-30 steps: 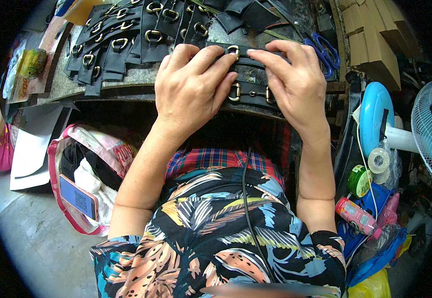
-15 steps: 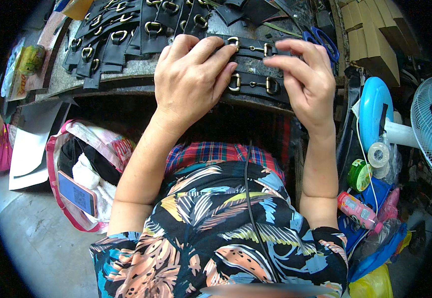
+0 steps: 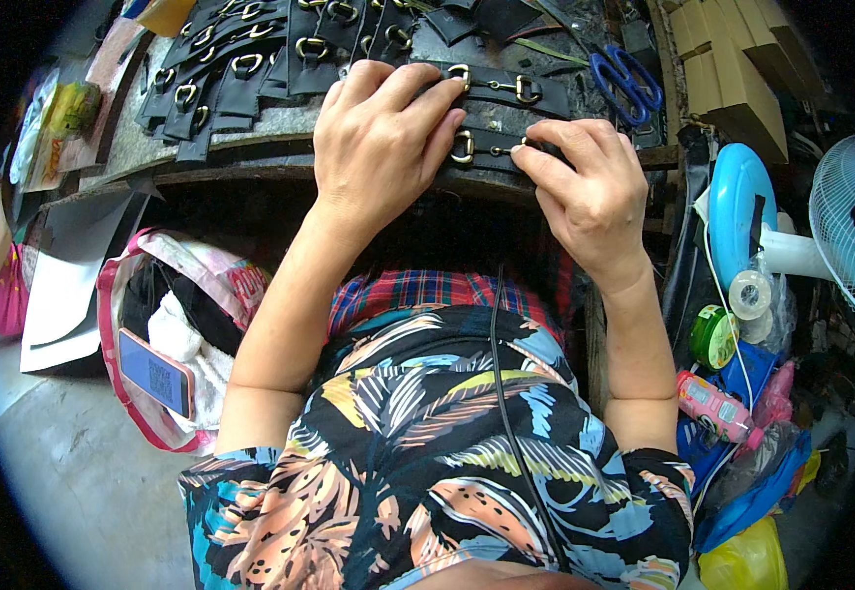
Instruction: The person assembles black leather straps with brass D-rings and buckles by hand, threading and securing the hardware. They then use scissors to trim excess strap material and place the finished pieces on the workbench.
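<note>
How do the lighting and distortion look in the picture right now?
Head view: black surrounds the fisheye image, and the workbench appears bowed along its front edge; same view: deep shadow beneath it, while a golden buckle by the left hand glints.

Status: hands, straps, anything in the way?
Left hand at buckle on upper strap. Right hand over right end of lower strap. Blue scissors beyond right hand, off both straps.
</note>
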Available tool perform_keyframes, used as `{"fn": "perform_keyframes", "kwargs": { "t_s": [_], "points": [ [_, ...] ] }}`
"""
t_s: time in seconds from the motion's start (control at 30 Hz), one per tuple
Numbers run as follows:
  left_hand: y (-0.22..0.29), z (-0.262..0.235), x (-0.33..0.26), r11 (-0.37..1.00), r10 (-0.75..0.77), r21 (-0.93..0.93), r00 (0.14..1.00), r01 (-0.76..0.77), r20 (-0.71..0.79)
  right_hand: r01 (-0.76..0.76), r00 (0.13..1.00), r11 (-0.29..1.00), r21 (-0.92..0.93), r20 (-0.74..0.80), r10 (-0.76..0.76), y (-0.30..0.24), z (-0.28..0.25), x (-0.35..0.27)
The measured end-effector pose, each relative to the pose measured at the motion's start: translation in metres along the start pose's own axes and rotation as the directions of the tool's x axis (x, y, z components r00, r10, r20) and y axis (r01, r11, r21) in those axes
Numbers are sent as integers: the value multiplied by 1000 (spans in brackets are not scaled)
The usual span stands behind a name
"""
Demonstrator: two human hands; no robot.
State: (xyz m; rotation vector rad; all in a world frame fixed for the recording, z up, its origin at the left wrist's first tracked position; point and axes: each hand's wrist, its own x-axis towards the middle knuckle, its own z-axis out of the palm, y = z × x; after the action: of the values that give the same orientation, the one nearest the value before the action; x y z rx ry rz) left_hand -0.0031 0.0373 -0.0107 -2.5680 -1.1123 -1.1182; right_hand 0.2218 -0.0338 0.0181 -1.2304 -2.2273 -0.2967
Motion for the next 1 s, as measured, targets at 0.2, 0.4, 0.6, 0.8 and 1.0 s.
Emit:
{"fn": "perform_keyframes", "kwargs": {
  "t_s": [0.2,0.4,0.6,0.8,1.0],
  "points": [
    [-5,-16,0,972,17,-228,984,-58,-177,-107,994,959,261,3,110,9,-6,-1],
    [15,-34,-25,987,118,-120,986,-104,114,-94,995,992,82,41,91,6,-16,-18],
    [7,-34,-37,992,49,-114,999,-46,24,-195,980,944,268,19,197,16,-10,-26],
    [-4,-52,-33,994,-99,-49,989,94,-112,-294,954,878,379,63,292,20,-18,-23],
    [12,-45,-22,996,-78,57,996,76,45,-296,955,946,131,28,295,14,-8,-17]
  ]
}}
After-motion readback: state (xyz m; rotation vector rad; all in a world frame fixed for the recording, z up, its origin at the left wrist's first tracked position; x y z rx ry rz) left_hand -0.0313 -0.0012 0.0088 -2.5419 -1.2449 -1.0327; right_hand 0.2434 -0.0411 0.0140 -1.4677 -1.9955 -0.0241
